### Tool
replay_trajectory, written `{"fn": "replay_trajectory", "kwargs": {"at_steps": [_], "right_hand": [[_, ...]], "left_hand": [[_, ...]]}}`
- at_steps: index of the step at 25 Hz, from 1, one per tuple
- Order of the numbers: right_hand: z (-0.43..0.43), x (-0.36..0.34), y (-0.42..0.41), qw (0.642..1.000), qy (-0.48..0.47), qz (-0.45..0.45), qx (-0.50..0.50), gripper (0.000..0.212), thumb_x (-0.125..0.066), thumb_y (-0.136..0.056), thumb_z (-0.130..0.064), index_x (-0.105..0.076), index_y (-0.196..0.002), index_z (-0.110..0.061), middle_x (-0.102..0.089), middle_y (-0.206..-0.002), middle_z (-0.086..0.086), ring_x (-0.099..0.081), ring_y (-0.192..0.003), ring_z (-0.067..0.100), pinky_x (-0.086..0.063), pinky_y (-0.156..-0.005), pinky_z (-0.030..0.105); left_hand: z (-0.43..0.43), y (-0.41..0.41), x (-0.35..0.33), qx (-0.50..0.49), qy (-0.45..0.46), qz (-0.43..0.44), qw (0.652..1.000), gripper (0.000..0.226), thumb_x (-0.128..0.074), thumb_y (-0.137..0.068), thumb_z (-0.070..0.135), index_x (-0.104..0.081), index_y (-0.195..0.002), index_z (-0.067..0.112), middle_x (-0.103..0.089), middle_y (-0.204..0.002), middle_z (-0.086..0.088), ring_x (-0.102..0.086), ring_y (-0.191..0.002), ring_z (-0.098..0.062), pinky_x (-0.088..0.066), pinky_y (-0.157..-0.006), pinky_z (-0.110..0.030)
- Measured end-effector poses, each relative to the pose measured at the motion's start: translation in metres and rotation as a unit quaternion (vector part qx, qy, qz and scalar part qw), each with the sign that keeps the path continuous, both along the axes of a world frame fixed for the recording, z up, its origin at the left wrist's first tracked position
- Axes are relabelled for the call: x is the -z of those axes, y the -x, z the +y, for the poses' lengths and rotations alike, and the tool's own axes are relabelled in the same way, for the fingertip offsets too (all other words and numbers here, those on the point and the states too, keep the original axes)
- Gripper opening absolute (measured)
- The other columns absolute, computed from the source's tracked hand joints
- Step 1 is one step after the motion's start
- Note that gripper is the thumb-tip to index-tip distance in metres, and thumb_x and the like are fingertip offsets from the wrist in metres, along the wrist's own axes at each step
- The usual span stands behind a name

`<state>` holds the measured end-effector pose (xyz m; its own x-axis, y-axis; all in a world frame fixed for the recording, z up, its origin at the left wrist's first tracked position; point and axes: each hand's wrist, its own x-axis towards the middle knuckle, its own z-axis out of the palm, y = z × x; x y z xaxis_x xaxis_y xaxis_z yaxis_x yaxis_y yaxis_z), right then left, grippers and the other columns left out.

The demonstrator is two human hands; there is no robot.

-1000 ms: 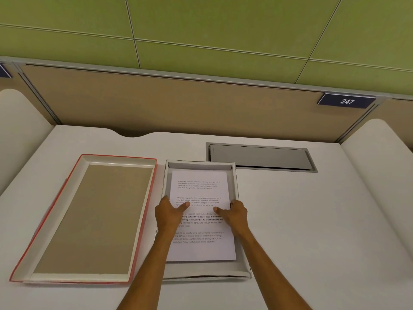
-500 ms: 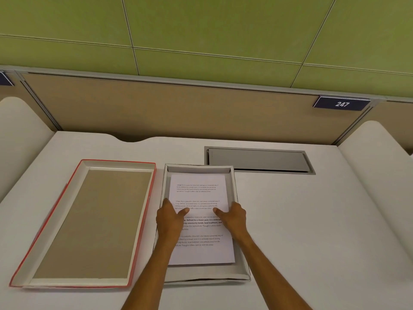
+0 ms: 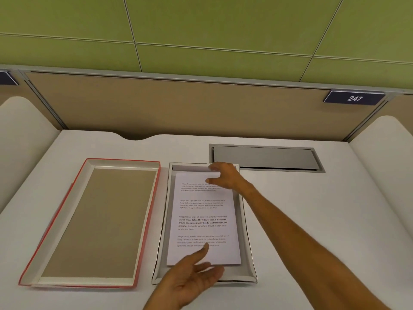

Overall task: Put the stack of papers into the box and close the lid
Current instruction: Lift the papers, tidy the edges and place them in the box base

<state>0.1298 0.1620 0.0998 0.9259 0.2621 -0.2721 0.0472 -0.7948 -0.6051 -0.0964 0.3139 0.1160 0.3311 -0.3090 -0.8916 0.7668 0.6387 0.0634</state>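
Papers (image 3: 204,220) laid in box (image 3: 248,260); lid (image 3: 93,222) off at 9 o'clock.
Left hand (image 3: 192,280) open, right hand (image 3: 223,175) flat on sheet's far edge; nothing gripped. Lid closing left.

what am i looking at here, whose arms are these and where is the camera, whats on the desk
There is no machine here. A person wears a wide-angle camera on the head, so you look forward and down along their own bare arms. On the white desk lies an open white box with a stack of printed papers already lying inside it. To its left lies the box's lid, red-edged and turned inside up, not yet put on. The right hand reaches to the far end of the papers, its fingers at the top edge. The left hand is at the near end, palm open, thumb touching the sheet. Neither hand lifts anything. Behind the box is a grey cable hatch, and a sign reads 247.
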Motion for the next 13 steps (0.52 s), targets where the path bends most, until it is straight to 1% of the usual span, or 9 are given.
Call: {"fn": "replay_trajectory", "kwargs": {"at_steps": [2, 4, 8, 11, 13], "right_hand": [[0.006, -0.001, -0.015, 0.999, 0.004, 0.014, -0.033, 0.06, -0.077, -0.081, -0.032, -0.054, -0.133, -0.01, -0.059, -0.135, 0.008, -0.056, -0.124, 0.025, -0.044, -0.103, 0.034], [0.012, 0.0, -0.027, 0.998, 0.009, 0.028, -0.056, 0.06, -0.077, -0.081, -0.03, -0.056, -0.132, -0.008, -0.06, -0.133, 0.009, -0.057, -0.122, 0.025, -0.044, -0.103, 0.033], [0.02, 0.009, -0.042, 0.993, 0.029, 0.078, -0.086, 0.063, -0.079, -0.079, -0.028, -0.055, -0.133, -0.005, -0.061, -0.133, 0.012, -0.059, -0.12, 0.026, -0.045, -0.107, 0.035], [0.021, 0.019, -0.045, 0.991, 0.043, 0.088, -0.095, 0.065, -0.079, -0.079, -0.032, -0.056, -0.133, -0.006, -0.061, -0.132, 0.011, -0.059, -0.12, 0.026, -0.044, -0.107, 0.034], [0.02, 0.023, -0.046, 0.992, 0.03, 0.088, -0.084, 0.065, -0.079, -0.078, -0.033, -0.057, -0.132, -0.007, -0.062, -0.132, 0.011, -0.059, -0.12, 0.025, -0.044, -0.107, 0.033]], "left_hand": [[-0.001, 0.001, 0.002, -0.017, -0.005, 0.011, 1.0, 0.042, -0.077, -0.078, 0.002, -0.055, -0.114, 0.007, -0.048, -0.129, -0.034, -0.057, -0.113, -0.054, -0.049, -0.096, -0.063], [0.001, -0.001, 0.005, -0.026, 0.002, 0.024, 0.999, 0.039, -0.075, -0.079, 0.001, -0.057, -0.112, 0.011, -0.048, -0.131, -0.035, -0.054, -0.117, -0.054, -0.046, -0.1, -0.064], [0.006, -0.006, 0.019, -0.041, 0.03, 0.028, 0.998, 0.034, -0.073, -0.082, 0.002, -0.059, -0.111, 0.01, -0.057, -0.127, -0.036, -0.054, -0.12, -0.053, -0.04, -0.106, -0.064], [0.007, -0.01, 0.03, -0.025, 0.034, 0.036, 0.998, 0.034, -0.075, -0.08, 0.006, -0.058, -0.11, 0.009, -0.057, -0.125, -0.036, -0.053, -0.121, -0.053, -0.038, -0.109, -0.063], [0.008, -0.012, 0.035, -0.009, 0.037, 0.036, 0.999, 0.033, -0.077, -0.079, 0.009, -0.058, -0.106, 0.008, -0.058, -0.123, -0.037, -0.053, -0.121, -0.054, -0.037, -0.109, -0.062]]}}
